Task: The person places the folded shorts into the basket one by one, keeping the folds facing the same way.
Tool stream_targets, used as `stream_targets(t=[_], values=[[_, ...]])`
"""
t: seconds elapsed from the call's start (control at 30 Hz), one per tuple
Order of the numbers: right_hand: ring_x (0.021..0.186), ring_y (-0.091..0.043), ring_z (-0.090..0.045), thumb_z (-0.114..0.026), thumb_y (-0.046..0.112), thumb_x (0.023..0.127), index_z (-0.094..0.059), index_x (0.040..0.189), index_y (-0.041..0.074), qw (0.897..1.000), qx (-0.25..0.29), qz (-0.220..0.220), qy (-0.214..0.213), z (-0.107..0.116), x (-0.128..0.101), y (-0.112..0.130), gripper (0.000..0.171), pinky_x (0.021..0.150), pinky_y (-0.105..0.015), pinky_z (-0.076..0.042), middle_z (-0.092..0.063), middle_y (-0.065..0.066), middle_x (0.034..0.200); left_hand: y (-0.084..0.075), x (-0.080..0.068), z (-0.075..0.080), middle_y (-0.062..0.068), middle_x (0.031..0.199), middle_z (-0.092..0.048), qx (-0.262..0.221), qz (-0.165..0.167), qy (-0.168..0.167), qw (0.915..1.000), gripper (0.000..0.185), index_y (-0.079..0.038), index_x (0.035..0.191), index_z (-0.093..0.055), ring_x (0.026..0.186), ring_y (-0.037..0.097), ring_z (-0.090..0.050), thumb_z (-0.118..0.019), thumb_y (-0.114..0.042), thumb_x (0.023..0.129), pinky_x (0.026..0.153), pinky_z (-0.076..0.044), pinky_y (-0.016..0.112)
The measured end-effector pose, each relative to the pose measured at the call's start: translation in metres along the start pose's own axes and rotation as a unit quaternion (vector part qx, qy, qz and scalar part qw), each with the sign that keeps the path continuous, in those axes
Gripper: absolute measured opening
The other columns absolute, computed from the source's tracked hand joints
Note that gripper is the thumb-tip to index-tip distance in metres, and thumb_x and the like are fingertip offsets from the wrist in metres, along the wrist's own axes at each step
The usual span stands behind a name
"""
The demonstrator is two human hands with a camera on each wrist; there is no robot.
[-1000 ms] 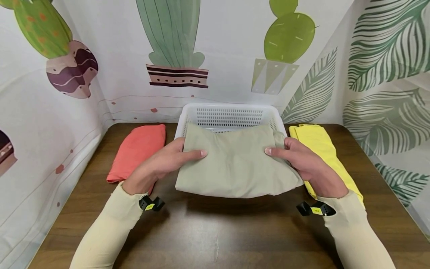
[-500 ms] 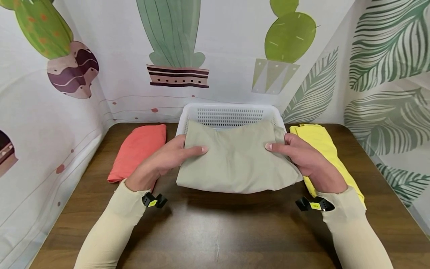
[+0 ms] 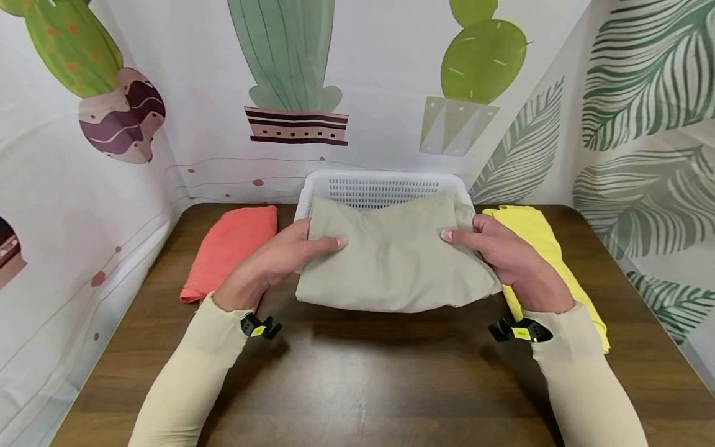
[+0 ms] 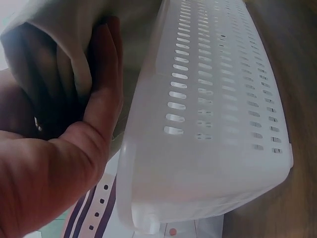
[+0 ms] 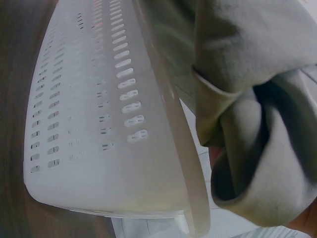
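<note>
A folded grey-green cloth [image 3: 396,261], several layers thick, is held up over the front of a white perforated basket [image 3: 385,180]. My left hand [image 3: 279,251] grips its left edge, thumb on top and fingers underneath. On the opposite edge my right hand [image 3: 505,254] holds it the same way. The left wrist view shows the cloth's folds [image 4: 59,54] between thumb and fingers, beside the basket wall [image 4: 213,163]. In the right wrist view the rolled layers [image 5: 257,139] hide most of the hand, and the basket's rim [image 5: 173,119] runs close by.
A folded red cloth [image 3: 231,248] lies on the brown wooden table [image 3: 357,372] left of the basket. Folded yellow cloth [image 3: 536,242] lies to its right, partly behind the right forearm. A white printed curtain [image 3: 385,81] hangs directly behind the basket.
Both hands have moved slightly forward with the grey-green cloth, which now covers a little more of the basket's opening. The red and yellow cloths have stayed where they were.
</note>
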State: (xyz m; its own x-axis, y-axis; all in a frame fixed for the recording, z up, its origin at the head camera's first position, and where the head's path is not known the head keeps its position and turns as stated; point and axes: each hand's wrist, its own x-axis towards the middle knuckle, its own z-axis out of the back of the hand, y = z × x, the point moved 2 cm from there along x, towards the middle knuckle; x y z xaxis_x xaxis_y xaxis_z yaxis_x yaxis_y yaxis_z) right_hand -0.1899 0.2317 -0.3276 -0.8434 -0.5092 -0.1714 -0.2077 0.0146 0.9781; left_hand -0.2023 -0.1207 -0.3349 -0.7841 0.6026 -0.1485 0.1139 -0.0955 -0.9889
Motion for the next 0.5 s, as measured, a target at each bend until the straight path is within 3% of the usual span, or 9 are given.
stream_targets(t=[0.5], values=[[0.084,-0.024,-0.08,-0.055,0.012,0.111,-0.068,0.118,0.008,1.0,0.022,-0.006,-0.006,0.0076,0.0052,0.0046,0.015,0.072,-0.04,-0.065,-0.079,-0.009,0.102,-0.008,0.0095,0.001,0.018,0.116,-0.074,0.005,-0.022,-0.001,0.9997,0.028,-0.003,0.132,-0.062,0.095,0.032,-0.078,-0.062,-0.017,0.107,0.079,-0.064,0.049]])
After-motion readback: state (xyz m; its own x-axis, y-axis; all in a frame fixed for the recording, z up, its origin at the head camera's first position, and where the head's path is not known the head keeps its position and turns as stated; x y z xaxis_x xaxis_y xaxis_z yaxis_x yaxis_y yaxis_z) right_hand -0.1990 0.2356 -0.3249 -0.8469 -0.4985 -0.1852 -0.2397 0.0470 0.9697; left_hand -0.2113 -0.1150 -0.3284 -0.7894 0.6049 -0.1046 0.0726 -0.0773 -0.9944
